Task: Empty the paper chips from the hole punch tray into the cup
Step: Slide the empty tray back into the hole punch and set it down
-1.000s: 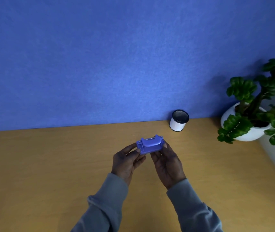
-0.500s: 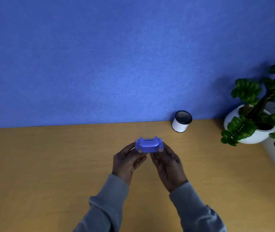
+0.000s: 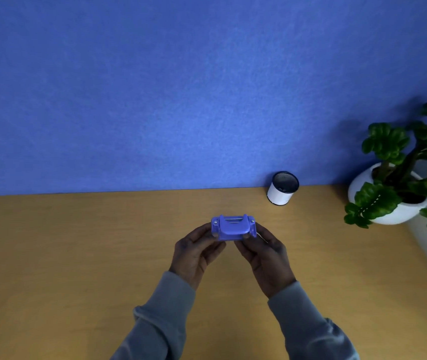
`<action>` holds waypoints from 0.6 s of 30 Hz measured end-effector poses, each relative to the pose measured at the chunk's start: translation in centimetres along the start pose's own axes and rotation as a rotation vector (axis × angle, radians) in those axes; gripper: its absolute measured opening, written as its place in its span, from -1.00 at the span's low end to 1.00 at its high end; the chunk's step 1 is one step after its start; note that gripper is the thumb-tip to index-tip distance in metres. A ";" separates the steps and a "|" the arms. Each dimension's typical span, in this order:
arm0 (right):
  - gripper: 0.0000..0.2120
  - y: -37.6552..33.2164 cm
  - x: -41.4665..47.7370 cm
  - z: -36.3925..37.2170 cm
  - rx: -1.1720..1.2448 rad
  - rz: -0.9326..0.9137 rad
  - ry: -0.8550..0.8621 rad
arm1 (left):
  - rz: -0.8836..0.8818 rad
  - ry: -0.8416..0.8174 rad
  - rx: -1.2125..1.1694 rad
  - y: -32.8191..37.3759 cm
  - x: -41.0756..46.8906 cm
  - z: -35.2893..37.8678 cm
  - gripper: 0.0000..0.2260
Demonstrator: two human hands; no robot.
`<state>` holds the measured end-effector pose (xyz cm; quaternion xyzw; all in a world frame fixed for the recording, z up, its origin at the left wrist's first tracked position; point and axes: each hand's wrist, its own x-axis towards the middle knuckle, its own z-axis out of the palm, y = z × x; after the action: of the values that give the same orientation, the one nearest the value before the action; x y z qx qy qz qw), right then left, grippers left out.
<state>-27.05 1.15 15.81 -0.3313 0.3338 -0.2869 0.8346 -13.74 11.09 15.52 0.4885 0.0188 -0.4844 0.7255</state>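
A small purple hole punch (image 3: 233, 227) is held above the wooden desk (image 3: 77, 255), roughly level, in the middle of the view. My left hand (image 3: 194, 253) grips its left end and my right hand (image 3: 264, 253) grips its right end, fingers under it. Its underside and tray are hidden from me. The cup (image 3: 282, 188), white outside and dark inside, stands upright at the back of the desk against the blue wall, up and to the right of the punch and well apart from it.
A potted green plant (image 3: 402, 178) in a white bowl-shaped pot sits at the desk's back right corner. The desk's right edge runs down behind it. A blue wall (image 3: 181, 87) closes off the back.
The hole punch has levelled out from a slight tilt between my hands. The view has shifted a little, so cup and plant sit further right.
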 end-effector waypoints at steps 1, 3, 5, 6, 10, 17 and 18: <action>-0.72 -0.3 0.1 -0.1 0.006 0.030 0.003 | -0.002 0.009 -0.011 0.1 0.1 0.0 -0.85; -0.72 -0.7 0.5 -0.1 0.040 0.105 0.030 | -0.003 0.034 -0.015 0.4 0.4 0.0 -0.87; -0.75 -1.0 0.9 0.0 0.060 0.150 0.075 | -0.003 0.030 0.026 0.5 0.6 0.0 -0.86; -0.75 -1.2 1.1 0.0 0.037 0.151 0.088 | -0.003 0.020 0.037 0.6 0.7 0.0 -0.86; -0.72 -1.4 1.7 -0.1 -0.068 0.135 0.071 | -0.020 -0.008 0.016 0.7 1.4 -0.2 -0.83; -0.72 -1.0 2.8 -0.5 -0.060 0.129 0.096 | -0.001 -0.061 0.055 0.7 2.5 -0.7 -0.82; -0.72 -1.0 2.9 -0.5 -0.068 0.126 0.098 | 0.007 -0.058 0.078 0.8 2.7 -0.8 -0.82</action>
<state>-25.89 -1.68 15.16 -0.3236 0.4039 -0.2379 0.8220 -11.37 9.88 14.29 0.5021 -0.0228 -0.4962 0.7079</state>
